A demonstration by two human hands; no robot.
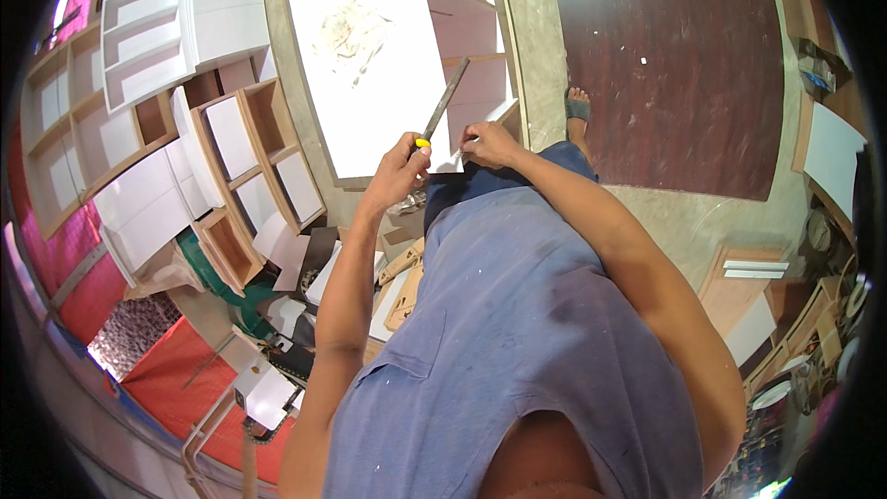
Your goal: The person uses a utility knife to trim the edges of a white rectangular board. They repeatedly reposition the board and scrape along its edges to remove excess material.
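Presently my left hand (400,172) wraps the near end of a dark rod-shaped tool (446,100) slanting forward-right over the white panel (370,129), while my right hand (494,145), just rightward, bunches its fingers, hold unclear.

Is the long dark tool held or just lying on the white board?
Held: the left hand grips the long dark tool near its yellow part. Whether it touches the white board, I cannot tell.
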